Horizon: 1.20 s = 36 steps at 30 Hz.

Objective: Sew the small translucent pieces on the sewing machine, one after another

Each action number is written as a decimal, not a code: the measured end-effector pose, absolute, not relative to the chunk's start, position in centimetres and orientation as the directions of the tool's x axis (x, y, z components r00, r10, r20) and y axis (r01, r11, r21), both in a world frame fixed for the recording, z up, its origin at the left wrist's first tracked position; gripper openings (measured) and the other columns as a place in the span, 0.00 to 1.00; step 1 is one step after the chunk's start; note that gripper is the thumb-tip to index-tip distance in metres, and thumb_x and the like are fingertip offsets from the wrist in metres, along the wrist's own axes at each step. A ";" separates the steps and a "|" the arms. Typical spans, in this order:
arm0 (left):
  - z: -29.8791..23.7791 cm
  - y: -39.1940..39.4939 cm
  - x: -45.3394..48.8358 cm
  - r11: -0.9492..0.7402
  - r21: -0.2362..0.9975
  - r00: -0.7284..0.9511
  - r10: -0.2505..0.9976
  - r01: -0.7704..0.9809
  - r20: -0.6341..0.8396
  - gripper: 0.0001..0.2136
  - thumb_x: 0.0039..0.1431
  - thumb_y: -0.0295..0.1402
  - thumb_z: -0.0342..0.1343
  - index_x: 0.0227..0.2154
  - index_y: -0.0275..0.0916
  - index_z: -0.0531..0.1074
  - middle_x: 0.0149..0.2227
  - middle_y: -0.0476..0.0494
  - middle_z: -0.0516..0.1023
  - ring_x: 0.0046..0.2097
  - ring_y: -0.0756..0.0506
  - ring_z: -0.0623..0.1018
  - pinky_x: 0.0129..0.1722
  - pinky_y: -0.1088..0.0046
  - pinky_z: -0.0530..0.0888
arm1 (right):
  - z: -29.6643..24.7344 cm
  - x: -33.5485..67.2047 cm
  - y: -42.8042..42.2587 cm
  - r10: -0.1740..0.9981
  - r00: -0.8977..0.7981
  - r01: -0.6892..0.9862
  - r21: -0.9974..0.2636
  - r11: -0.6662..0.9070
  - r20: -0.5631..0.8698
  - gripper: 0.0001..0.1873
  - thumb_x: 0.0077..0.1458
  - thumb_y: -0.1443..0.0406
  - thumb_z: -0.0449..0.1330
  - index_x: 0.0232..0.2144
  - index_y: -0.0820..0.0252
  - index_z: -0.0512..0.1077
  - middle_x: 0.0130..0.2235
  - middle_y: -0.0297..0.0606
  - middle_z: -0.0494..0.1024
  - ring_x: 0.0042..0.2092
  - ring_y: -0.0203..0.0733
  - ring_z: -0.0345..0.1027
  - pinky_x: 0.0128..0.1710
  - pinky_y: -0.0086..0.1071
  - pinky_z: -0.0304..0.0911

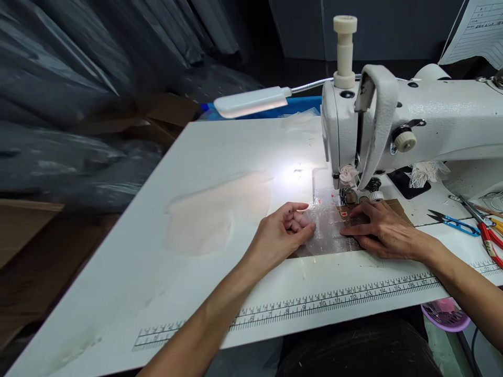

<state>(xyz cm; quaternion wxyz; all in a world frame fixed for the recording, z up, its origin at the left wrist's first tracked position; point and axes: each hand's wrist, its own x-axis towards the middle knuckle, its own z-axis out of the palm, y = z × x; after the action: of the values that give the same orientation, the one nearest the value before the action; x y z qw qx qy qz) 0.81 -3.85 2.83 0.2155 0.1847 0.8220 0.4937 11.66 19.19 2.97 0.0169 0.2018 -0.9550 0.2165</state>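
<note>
My left hand [281,230] has its thumb and fingers closed on the left edge of a clear plastic sheet [326,238] with small red marks. Under the sheet lies a flat brown piece [397,209], partly covered by my right hand [379,229]. That hand rests on both with its fingers spread, near the presser foot [348,196] of a white sewing machine [428,115]. Whether the plastic is under the foot I cannot tell.
Thin pale fabric pieces [204,225] lie left on the white table [129,293]. Blue thread snips [456,222] and red-handled scissors [489,241] lie at right. A lamp [251,102] lights the table, a printed ruler [314,306] runs along the front, and a purple basket [446,317] sits below.
</note>
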 end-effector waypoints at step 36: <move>1.7 -0.5 -3.0 0.135 0.096 -0.154 0.959 0.986 0.238 0.20 0.68 0.37 0.40 0.54 0.35 0.71 0.58 0.35 0.73 0.50 0.36 0.73 0.47 0.55 0.65 | 1.5 11.8 18.5 -0.240 -0.937 -0.324 -0.367 0.872 0.256 0.17 0.64 0.67 0.53 0.53 0.56 0.74 0.49 0.46 0.72 0.51 0.50 0.64 0.53 0.48 0.65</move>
<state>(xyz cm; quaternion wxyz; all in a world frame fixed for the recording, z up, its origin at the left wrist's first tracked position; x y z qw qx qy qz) -3.04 -0.53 1.72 -0.0592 0.6476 0.7509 0.1151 11.84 18.48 1.48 0.1015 0.1464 -0.9622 0.2061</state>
